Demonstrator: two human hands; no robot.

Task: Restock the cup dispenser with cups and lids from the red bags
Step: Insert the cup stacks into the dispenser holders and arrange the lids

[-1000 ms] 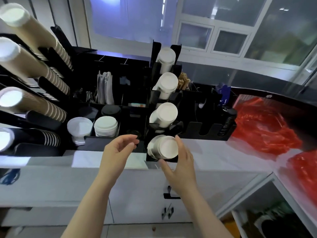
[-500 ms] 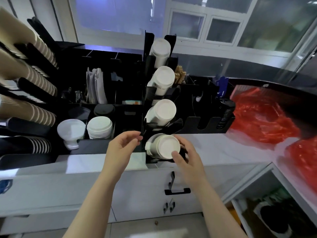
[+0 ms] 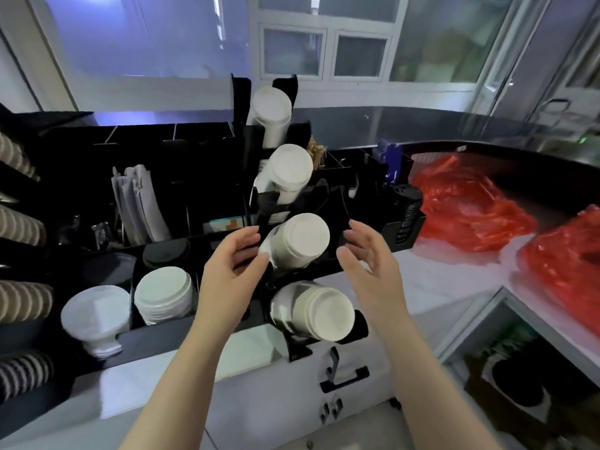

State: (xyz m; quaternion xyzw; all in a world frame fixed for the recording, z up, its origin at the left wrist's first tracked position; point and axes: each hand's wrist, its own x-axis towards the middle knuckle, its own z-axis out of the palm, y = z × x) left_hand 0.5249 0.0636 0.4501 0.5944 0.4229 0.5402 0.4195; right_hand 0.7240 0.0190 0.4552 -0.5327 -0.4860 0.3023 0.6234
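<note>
A black cup dispenser [image 3: 250, 147] holds several rows of white paper cups stacked on their sides. The lowest stack [image 3: 319, 311] sticks out toward me. Above it lies the third stack [image 3: 300, 240]. My left hand [image 3: 235, 261] is just left of that stack, fingers apart, its fingertips near the cup's rim and the black holder. My right hand [image 3: 368, 254] hovers open to the stack's right, not touching it. Two red bags [image 3: 467, 206] [image 3: 565, 264] lie on the counter at the right.
Stacks of white lids [image 3: 164, 295] and clear lids [image 3: 94, 316] sit in black trays at the left, with black lids [image 3: 167, 254] behind. Brown striped cups [image 3: 19, 300] jut out along the left edge. A white counter [image 3: 422, 274] runs below, with an open shelf at lower right.
Both hands have left the lowest cup stack and risen to either side of the stack above it. The view has moved closer and tilted.
</note>
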